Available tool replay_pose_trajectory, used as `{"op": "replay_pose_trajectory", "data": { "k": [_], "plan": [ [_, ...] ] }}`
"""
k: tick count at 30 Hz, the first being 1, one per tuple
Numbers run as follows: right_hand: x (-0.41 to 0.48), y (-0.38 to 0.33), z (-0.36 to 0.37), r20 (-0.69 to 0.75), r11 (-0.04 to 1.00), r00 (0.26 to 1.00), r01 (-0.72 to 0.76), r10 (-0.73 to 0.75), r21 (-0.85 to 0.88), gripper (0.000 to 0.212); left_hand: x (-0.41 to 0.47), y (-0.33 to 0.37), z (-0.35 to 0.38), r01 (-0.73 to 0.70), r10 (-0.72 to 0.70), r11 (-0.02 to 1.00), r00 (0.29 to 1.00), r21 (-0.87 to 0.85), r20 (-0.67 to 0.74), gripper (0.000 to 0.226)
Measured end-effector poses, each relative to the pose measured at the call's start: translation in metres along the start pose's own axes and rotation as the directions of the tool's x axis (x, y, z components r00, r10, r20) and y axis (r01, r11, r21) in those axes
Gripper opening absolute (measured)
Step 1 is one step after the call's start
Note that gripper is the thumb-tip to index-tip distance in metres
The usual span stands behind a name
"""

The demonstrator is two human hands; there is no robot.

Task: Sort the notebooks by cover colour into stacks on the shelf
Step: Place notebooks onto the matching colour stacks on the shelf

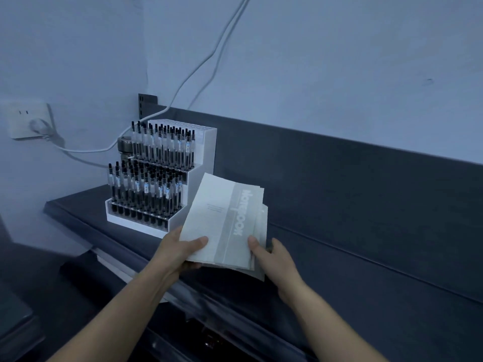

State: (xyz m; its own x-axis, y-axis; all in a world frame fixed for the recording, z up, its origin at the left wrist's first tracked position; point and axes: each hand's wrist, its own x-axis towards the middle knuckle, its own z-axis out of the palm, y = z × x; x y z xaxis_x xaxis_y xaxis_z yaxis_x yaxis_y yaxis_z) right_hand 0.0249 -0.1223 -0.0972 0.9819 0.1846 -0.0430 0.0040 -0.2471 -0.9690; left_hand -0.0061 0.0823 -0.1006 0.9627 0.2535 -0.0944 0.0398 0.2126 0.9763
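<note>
I hold a small pile of thin notebooks (224, 220) above the dark shelf (366, 270), just right of the pen display. The top cover is pale grey with a darker band that reads "Notebook". My left hand (180, 248) grips the pile's lower left corner, thumb on the cover. At the lower right edge my right hand (271, 257) holds the pile, thumb on top and fingers underneath. The edges of the lower notebooks fan out on the right side. The dim bluish light makes the cover colours hard to tell.
A white tiered pen display (156, 178) full of black-capped pens stands on the shelf's left end. Behind it are a metal jar (125, 147), a wall socket (28, 121) and white cables (203, 61). A dark back panel (339, 173) runs along the shelf.
</note>
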Motion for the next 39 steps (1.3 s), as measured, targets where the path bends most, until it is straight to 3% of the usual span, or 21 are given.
{"op": "replay_pose_trajectory", "data": {
  "k": [2,6,19,29,39],
  "plan": [
    [-0.008,-0.002,-0.004,-0.041,0.995,0.999,0.028,-0.024,0.099,0.025,-0.004,-0.002,0.005,-0.028,0.028,1.0,0.999,-0.012,0.019,0.03],
    [-0.025,-0.003,-0.006,-0.147,0.982,0.985,0.114,-0.092,0.15,0.039,-0.011,-0.009,0.016,-0.047,0.048,0.999,0.997,-0.025,0.056,0.041],
    [-0.1,0.013,-0.07,-0.315,0.967,0.919,0.254,-0.236,0.017,0.048,-0.061,-0.029,0.112,-0.183,0.176,0.983,0.965,0.019,0.197,0.034],
    [-0.175,0.036,-0.166,-0.44,0.973,0.868,0.217,-0.228,-0.075,0.048,-0.138,-0.044,0.216,-0.358,0.321,0.932,0.887,0.057,0.332,0.043],
    [-0.254,0.062,-0.256,-0.501,0.973,0.836,0.161,-0.225,-0.168,0.05,-0.22,-0.074,0.304,-0.367,0.318,0.927,0.879,0.08,0.355,0.038]
  ]
}}
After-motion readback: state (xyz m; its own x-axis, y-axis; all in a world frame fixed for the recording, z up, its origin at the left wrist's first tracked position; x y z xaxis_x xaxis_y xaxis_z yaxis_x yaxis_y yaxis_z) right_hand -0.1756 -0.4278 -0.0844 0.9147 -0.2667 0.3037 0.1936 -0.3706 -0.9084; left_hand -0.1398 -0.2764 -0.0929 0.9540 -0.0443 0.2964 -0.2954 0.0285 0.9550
